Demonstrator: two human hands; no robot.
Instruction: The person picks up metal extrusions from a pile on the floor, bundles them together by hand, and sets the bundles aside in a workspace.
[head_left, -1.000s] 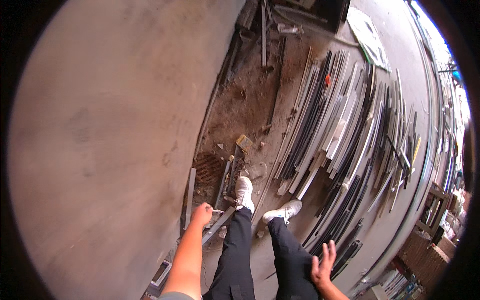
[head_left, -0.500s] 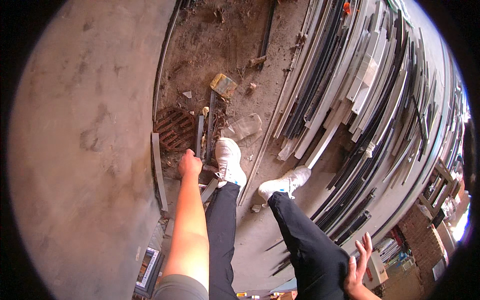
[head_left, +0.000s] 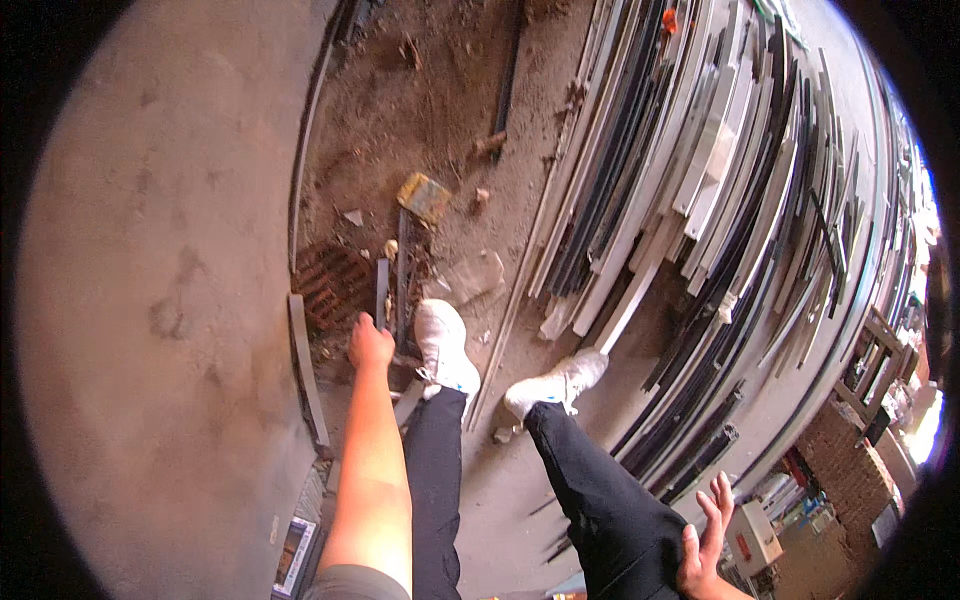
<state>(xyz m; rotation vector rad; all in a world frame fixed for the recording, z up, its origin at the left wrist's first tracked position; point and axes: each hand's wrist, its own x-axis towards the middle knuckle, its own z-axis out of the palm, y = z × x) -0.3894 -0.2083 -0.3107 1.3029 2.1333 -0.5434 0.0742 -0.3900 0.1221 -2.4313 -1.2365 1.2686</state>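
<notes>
L hand [head_left: 370,342] fingers curled, can't tell if gripping; grey straight metal-look strip [head_left: 382,288] just beyond them. R hand [head_left: 706,540] fingers spread wide; off-white boxy container [head_left: 757,537] to their rt, contents unclear.

What the left hand [head_left: 371,342] encloses stays hidden.
Its underside is turned away, so anything inside the hold is out of sight, and whether it touches the grey strip [head_left: 382,285] just beyond cannot be told. The lower edge cuts off the grey sleeve [head_left: 365,583], the dark trousers [head_left: 432,490] and the forearm below the right hand [head_left: 708,535]; whether that hand rests against the trouser leg is unclear. The long bars [head_left: 625,150] run out past the top edge, an orange scrap [head_left: 670,20] on them too small to name. Clutter [head_left: 908,365] at far right blurs into glare.
</notes>
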